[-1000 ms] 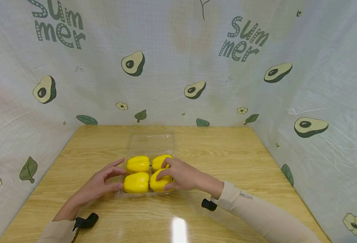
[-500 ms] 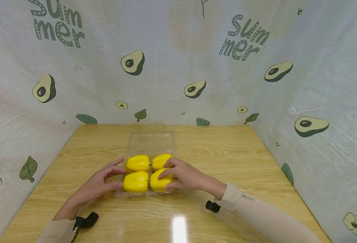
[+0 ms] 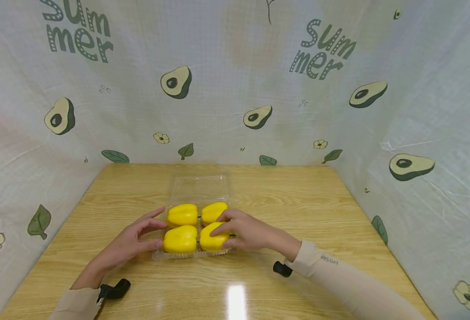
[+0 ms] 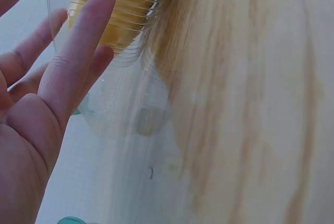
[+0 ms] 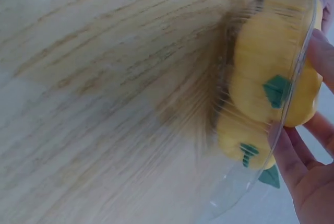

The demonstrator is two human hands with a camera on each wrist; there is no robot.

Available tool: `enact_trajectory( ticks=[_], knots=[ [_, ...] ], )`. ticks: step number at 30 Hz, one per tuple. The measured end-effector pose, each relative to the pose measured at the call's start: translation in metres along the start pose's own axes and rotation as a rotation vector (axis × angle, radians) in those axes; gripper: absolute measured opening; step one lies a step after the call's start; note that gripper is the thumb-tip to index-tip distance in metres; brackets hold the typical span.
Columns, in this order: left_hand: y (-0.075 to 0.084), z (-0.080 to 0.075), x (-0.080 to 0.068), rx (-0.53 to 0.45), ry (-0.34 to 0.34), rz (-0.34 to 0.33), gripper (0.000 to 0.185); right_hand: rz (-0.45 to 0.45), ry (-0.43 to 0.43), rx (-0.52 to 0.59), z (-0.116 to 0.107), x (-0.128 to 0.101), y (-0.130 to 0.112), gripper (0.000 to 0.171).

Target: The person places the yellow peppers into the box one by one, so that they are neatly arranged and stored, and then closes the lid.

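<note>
Several yellow bell peppers (image 3: 180,240) with green stems lie in two rows in a clear plastic clamshell box (image 3: 199,255). Its transparent lid (image 3: 199,189) is folded back on the table. My left hand (image 3: 129,240) stands at the box's left side, fingers spread and relaxed, holding nothing; in the left wrist view its fingertips are close to the ribbed wall. My right hand (image 3: 248,231) reaches over the box's right edge, fingers loosely bent above the front right pepper (image 3: 210,240). In the right wrist view, its digits hover around the rim and pepper; firm contact cannot be made out.
The light wood table (image 3: 299,209) carries the box near its middle. Printed cloth (image 3: 219,89) with avocados and lettering hangs around the back and sides. Black wrist cameras (image 3: 117,290) are strapped below both hands.
My right hand has drawn slightly to the right, uncovering more of the front right pepper and its stem. My left hand has stayed in place.
</note>
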State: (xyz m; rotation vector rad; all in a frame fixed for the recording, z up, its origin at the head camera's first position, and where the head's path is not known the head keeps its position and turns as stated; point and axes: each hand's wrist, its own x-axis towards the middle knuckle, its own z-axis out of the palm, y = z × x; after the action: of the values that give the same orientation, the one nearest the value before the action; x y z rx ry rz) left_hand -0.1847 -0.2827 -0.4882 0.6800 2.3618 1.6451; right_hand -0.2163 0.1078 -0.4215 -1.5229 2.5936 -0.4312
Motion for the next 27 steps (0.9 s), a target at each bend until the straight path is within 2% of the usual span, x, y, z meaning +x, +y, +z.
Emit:
enact_trajectory(
  ticks=[8,17,27],
  knots=[
    [-0.001,-0.001,-0.001,0.005,-0.001,0.001,0.039,0.001,0.068,0.027,0.005,-0.003,-0.001,0.040],
    [-0.002,0.000,-0.002,0.008,0.002,0.003,0.038,-0.010,0.071,0.068,0.012,-0.004,0.004,0.040],
    [-0.003,-0.003,-0.002,0.021,-0.001,0.003,0.039,-0.008,0.096,0.050,0.016,-0.006,0.004,0.039]
  ],
)
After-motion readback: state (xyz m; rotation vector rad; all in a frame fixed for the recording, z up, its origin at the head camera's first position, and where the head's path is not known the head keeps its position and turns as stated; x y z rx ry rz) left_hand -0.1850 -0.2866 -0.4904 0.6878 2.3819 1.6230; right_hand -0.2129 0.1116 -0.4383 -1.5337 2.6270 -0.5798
